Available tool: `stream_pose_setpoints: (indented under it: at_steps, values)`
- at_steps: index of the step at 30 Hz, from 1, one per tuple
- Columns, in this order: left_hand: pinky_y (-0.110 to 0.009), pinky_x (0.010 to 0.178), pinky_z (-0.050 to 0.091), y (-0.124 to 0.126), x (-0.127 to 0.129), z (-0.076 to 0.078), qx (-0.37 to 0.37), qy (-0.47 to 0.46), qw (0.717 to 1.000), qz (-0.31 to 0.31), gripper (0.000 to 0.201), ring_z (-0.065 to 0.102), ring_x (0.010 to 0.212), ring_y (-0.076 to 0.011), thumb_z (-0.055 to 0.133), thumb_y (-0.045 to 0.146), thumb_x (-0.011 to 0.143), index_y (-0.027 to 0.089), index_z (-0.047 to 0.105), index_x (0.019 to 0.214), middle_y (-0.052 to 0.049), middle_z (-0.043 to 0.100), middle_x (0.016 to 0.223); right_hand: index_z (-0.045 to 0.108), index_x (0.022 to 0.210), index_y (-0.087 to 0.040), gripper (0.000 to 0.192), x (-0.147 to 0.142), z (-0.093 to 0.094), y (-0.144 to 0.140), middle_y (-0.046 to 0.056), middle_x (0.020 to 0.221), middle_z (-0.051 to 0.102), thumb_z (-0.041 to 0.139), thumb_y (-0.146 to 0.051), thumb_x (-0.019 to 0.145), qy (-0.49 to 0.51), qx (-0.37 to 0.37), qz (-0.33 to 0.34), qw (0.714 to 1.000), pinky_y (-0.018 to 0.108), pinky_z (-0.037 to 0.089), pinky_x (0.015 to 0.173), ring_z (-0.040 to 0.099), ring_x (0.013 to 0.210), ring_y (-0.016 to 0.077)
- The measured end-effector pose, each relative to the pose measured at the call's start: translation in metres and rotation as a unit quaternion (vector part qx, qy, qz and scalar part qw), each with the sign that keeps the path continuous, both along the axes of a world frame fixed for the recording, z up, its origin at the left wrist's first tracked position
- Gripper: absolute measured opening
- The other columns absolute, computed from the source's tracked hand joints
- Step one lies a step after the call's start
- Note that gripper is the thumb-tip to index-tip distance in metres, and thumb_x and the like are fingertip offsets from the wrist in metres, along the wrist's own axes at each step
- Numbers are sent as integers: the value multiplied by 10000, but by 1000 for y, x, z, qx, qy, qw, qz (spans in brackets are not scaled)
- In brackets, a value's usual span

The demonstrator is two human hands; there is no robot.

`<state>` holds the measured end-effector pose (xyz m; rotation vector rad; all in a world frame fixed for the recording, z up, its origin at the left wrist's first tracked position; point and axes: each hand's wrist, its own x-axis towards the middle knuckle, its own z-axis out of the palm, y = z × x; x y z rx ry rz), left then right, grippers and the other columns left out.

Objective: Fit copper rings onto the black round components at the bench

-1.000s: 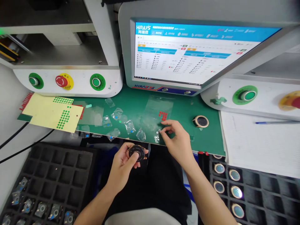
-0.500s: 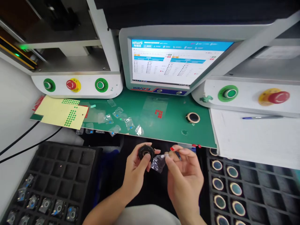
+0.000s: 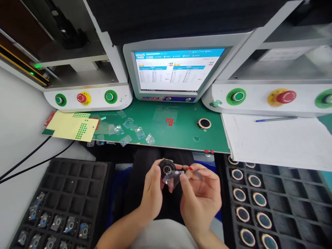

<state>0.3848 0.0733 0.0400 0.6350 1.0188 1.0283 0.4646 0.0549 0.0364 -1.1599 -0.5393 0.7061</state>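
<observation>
Round black component [image 3: 167, 168] was held in front of the person's lap, below the front edge of the green table [image 3: 186, 135], pinched at its rim by the fingers of the left hand [image 3: 153, 192]. Right hand [image 3: 202, 197] had its thumb and forefinger pressed together on a small clear film piece [image 3: 173, 178], which touched the component's lower face. Black compartment trays stood on either side: the left tray [image 3: 77, 180] held bagged parts, the right tray [image 3: 285, 204] ringed discs.

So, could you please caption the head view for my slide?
Left hand holds a round black part while right hand brings clear film against it.
</observation>
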Motion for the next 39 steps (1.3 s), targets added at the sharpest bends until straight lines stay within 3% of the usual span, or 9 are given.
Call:
stream_pose_setpoints:
  at_steps: [5, 11, 17, 22, 27, 30, 34, 36, 39]
  values:
    - [-225, 581, 480, -5, 2, 7, 62, 8, 997, -38, 485, 557, 629, -131, 595, 615, 910, 165, 630, 1088, -114, 734, 1018, 523, 960, -252, 262, -2, 4, -3, 5, 991, 521, 680, -91, 826, -11, -6, -2, 1000, 237, 544, 627, 575, 664, 78]
    - [-211, 624, 496, -7, 5, 13, 72, 67, 993, -66, 315, 576, 680, -126, 609, 471, 955, 203, 629, 1120, -70, 730, 1024, 531, 940, -246, 239, 1, 1, -5, 16, 1002, 506, 677, -90, 833, -14, -11, -10, 1000, 249, 543, 658, 595, 765, 107]
    - [-217, 608, 471, -6, 2, 18, 81, 106, 986, -96, 304, 528, 631, -116, 584, 466, 970, 185, 664, 1054, -49, 704, 896, 557, 1048, -258, 358, 12, -4, -4, 48, 1128, 562, 715, -68, 789, -37, 18, 67, 997, 299, 559, 859, 628, 1062, 162]
    - [-214, 553, 446, -2, 1, 18, 75, 119, 979, -150, 355, 517, 599, -124, 580, 499, 958, 152, 645, 998, -20, 608, 728, 528, 1069, -274, 316, 22, -7, -1, 33, 1030, 648, 699, -137, 842, 36, -15, 140, 989, 206, 557, 533, 721, 867, 168]
    - [-221, 602, 472, -5, -1, 16, 96, 150, 968, -178, 268, 566, 653, -132, 528, 443, 999, 185, 583, 1042, -14, 611, 775, 565, 1030, -273, 212, 29, -4, 2, -8, 892, 703, 678, -172, 882, 67, -1, 129, 989, 225, 586, 614, 720, 791, 135]
    - [-225, 632, 503, -7, 1, 15, 95, 161, 966, -177, 205, 609, 702, -137, 535, 414, 1004, 210, 516, 1014, -21, 648, 845, 574, 1061, -276, 314, 42, -1, 2, 1, 943, 735, 730, -140, 825, 59, -16, 147, 987, 231, 590, 636, 712, 770, 125]
    - [-231, 622, 535, -6, 11, 5, 77, 174, 951, -243, 232, 639, 652, -141, 543, 433, 998, 232, 473, 1091, 10, 661, 763, 519, 1103, -267, 412, 65, -2, -8, 5, 889, 745, 776, -218, 785, 76, -55, 202, 975, 249, 583, 626, 710, 716, 131]
    - [-271, 689, 570, -3, 19, -5, 62, 181, 939, -285, 357, 684, 718, -165, 556, 441, 988, 249, 417, 1255, -18, 712, 866, 503, 1108, -258, 441, 78, -11, -16, 15, 876, 734, 783, -352, 780, 25, -82, 168, 982, 273, 586, 604, 705, 679, 145]
    - [-341, 858, 566, 5, 33, -19, 77, 229, 902, -359, 505, 704, 931, -206, 559, 435, 982, 269, 334, 1403, -88, 718, 1131, 500, 1115, -255, 467, 110, -41, -33, 14, 901, 705, 771, -427, 775, -84, -140, 17, 986, 311, 598, 670, 689, 686, 142]
